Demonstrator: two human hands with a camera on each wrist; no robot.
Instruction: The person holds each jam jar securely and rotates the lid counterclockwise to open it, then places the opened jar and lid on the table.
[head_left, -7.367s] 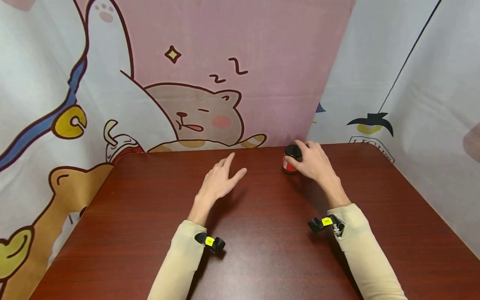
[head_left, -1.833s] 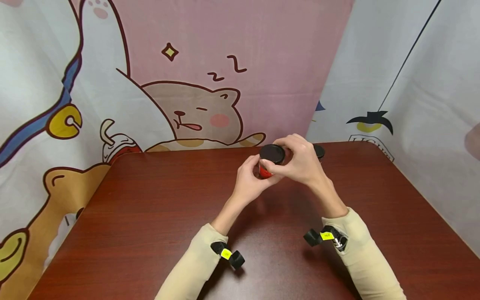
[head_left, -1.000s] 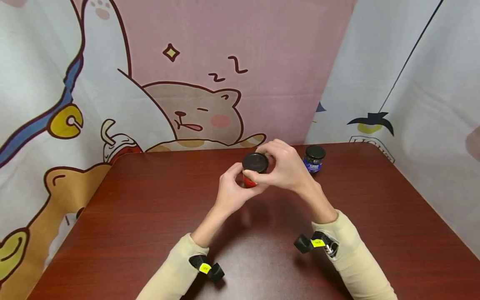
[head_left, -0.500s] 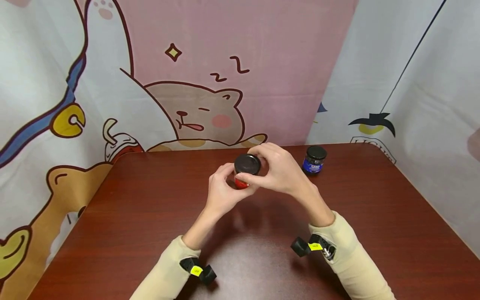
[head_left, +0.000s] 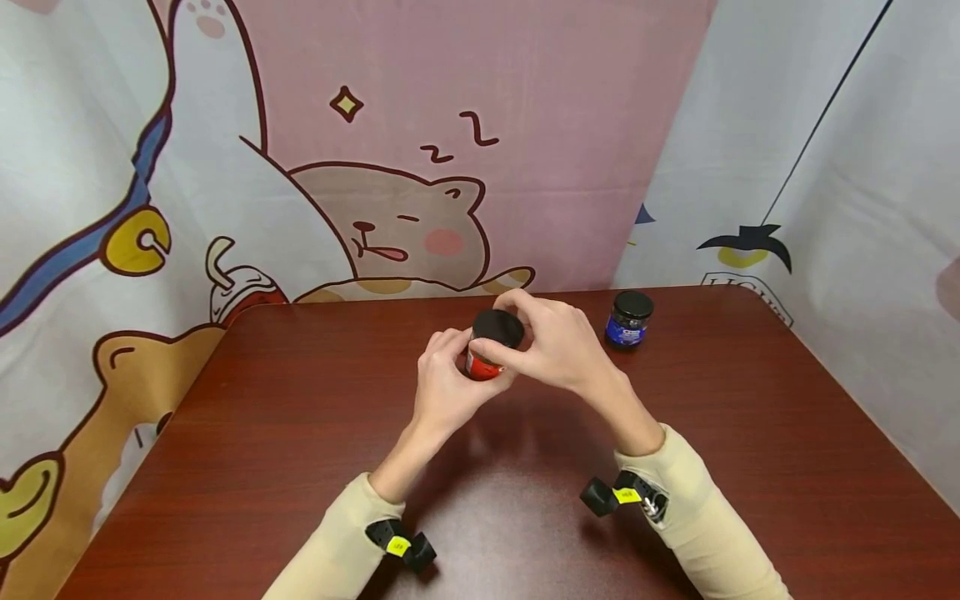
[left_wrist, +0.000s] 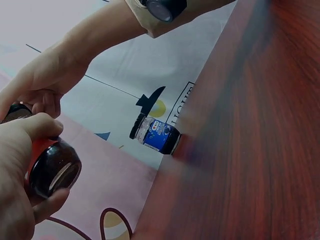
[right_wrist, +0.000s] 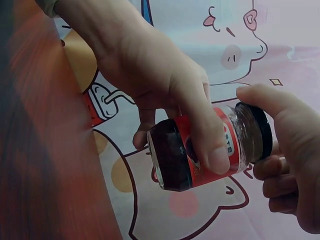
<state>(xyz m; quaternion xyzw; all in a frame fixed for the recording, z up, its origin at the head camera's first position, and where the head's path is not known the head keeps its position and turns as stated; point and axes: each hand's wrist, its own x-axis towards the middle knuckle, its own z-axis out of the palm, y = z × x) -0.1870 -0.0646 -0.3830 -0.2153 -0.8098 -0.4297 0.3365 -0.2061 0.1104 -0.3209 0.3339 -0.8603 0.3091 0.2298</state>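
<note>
Gripping one red-labelled jar (head_left: 483, 369) with both hands: left hand (head_left: 441, 382) curled round its body, right hand (head_left: 557, 340) pinching the black lid (head_left: 498, 327) at the mouth; can't tell if it's loosened. From where I'm standing, cloth backdrop (head_left: 570, 125) fills the far side, pink and white, with a printed sleeping bear (head_left: 420, 229). Dark reddish-brown table (head_left: 285, 417) below. Pale yellow sleeves (head_left: 322, 542). Held jar is up above the table, base off the surface. Blue-labelled jar (head_left: 627, 327) stands upright near the far edge, person's right, black-lidded, apart from both hands. Small black wrist cameras (head_left: 598, 497), yellow tags (head_left: 627, 496).
</note>
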